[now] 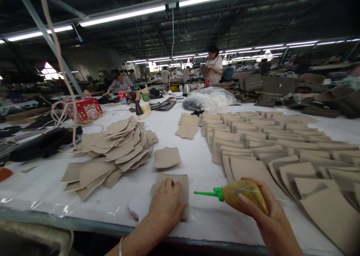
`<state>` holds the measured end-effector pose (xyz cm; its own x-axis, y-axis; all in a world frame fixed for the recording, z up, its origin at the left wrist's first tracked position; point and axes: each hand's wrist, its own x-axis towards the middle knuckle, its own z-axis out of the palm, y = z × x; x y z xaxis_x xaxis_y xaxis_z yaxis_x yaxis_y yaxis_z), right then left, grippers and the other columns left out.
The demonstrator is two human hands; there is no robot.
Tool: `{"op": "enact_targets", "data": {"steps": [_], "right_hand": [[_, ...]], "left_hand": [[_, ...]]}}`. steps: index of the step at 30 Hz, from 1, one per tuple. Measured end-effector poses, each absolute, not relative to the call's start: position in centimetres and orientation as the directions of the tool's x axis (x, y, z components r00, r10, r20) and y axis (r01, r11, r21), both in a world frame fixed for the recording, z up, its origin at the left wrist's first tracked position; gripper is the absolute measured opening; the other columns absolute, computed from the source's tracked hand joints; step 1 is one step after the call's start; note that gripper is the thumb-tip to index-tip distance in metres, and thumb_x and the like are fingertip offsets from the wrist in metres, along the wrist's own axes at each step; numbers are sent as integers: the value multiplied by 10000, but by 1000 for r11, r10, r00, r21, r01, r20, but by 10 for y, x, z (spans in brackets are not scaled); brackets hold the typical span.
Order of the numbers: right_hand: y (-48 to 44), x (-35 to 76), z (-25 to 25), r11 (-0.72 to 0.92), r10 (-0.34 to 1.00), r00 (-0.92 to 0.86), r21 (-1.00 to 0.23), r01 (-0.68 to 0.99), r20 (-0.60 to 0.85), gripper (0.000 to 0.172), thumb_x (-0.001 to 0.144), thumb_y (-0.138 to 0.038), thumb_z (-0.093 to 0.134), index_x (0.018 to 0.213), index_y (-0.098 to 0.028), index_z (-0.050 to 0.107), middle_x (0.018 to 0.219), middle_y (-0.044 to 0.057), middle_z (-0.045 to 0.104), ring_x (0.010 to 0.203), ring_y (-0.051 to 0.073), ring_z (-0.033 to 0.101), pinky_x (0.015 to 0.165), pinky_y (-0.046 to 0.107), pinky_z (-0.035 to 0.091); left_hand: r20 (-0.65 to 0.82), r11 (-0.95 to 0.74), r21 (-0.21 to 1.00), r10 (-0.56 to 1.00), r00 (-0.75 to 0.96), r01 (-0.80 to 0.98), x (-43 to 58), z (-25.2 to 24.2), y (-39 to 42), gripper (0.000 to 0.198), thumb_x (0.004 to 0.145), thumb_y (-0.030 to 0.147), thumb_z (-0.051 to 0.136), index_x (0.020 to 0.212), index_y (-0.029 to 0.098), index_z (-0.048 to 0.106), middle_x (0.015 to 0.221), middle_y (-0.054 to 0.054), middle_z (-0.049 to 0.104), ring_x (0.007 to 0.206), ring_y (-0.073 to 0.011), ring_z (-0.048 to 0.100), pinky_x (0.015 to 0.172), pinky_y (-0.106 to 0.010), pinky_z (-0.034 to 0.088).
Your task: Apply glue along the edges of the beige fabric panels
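Observation:
My left hand (168, 202) lies on a beige leather piece (183, 186) near the table's front edge, its fingers bent and pressing down. To its right, my right hand (263, 207) is wrapped round a squeeze bottle (242, 196) of yellowish-brown liquid. The bottle's green nozzle points left toward the piece, a short way from it. Just behind the piece lies a single beige piece (167, 157). A loose pile of beige pieces (120, 147) is at the left, and overlapping rows of beige pieces (253, 139) cover the right side.
Farther back on the white table (202, 169) are a red patterned box (88, 109), a pale container (144, 109), and clear plastic wrapping (209, 98). Black material (42, 143) lies at left, dark bags (270, 85) at back right. A person (214, 66) stands beyond; a cable hangs at left.

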<state>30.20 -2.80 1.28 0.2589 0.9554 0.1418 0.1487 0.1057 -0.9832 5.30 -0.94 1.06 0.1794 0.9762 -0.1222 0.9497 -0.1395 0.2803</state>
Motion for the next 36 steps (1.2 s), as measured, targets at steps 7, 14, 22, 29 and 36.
{"op": "enact_targets", "data": {"steps": [7,14,22,29,36], "right_hand": [[-22,300,15,130,963,190,-950,285,189,505,784,-568,655,1145,-251,497,945,26,609,847,248,591,727,314,487],[-24,296,20,128,958,216,-956,264,188,494,785,-562,663,1133,-250,502,978,26,603,883,249,586,759,314,486],[-28,291,32,118,955,234,-955,272,184,512,764,-588,658,1125,-257,507,973,27,597,883,266,576,771,358,459],[-27,293,35,113,956,233,-957,266,178,535,742,-597,668,1125,-257,511,983,27,593,897,281,571,787,388,440],[-14,272,34,189,955,152,-919,347,254,532,747,-569,681,1136,-249,509,1020,30,589,886,266,577,796,370,434]], "left_hand": [[-204,-97,219,968,143,971,64,29,0,390,770,272,557,1117,95,541,1165,-183,494,1073,-307,469,905,-430,421],[-243,-87,192,961,133,978,73,35,10,416,738,291,586,1097,86,546,1167,-207,508,1075,-326,495,883,-425,452],[-218,-21,127,975,49,992,93,32,17,458,669,134,599,1118,54,551,1158,-219,523,1041,-324,535,848,-431,474],[-173,-173,157,964,200,972,66,29,15,275,808,103,439,983,133,649,1011,-134,600,941,-237,574,834,-333,447],[-75,-261,260,954,289,930,43,17,13,361,878,186,350,1085,253,638,879,-56,612,777,-187,593,720,-288,430]]}}
